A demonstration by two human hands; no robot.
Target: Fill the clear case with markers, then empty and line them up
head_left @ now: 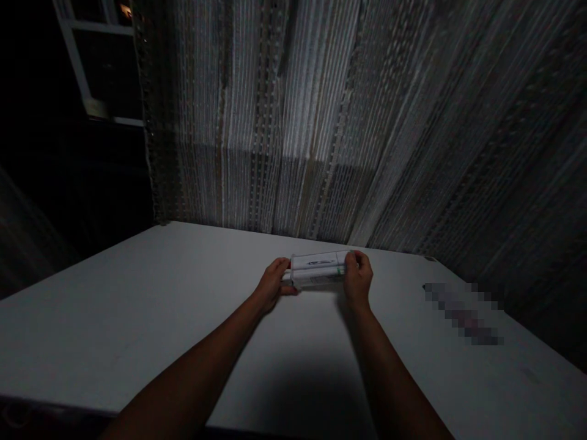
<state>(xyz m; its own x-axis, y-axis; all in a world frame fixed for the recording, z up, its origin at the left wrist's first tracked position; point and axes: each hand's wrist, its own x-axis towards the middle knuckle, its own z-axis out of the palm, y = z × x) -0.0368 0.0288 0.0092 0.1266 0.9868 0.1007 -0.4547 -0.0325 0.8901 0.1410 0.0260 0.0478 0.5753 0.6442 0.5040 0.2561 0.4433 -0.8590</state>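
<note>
While two bare forearms, the left forearm (197, 366) and the right forearm (394, 373), extended from the near side over a white worktop (137, 318), a broad soft shadow (312, 397) lay on the surface between them. Lighting was dim throughout. Beneath the near left edge of the worktop, dark shapes showed, too dim to identify.

To the right, well apart from the hands, a pixelated patch (463, 315) ran at a slant over the worktop; its content could not be read.

Farther out, right of the middle and toward the far edge, a white package (318, 269) was held between the two hands. Left hand (271, 284): clamped on the left end, digits at the upper and lower sides. Right hand (358, 281): clamped on the right end, thumb against the near face, fingers curled about the upper corner. The package was roughly level, its right end slightly higher in view. Its face bore a dark printed figure, with a small green mark toward the right. A bit of red showed by the left fingertips. Whether the package touched the worktop could not be told.

Beyond the far edge hung a striped, coarsely woven curtain (298, 110). At far left, past the curtain's border, stood a white-framed window (107, 70) with dark panes and a small orange glow at the top.
</note>
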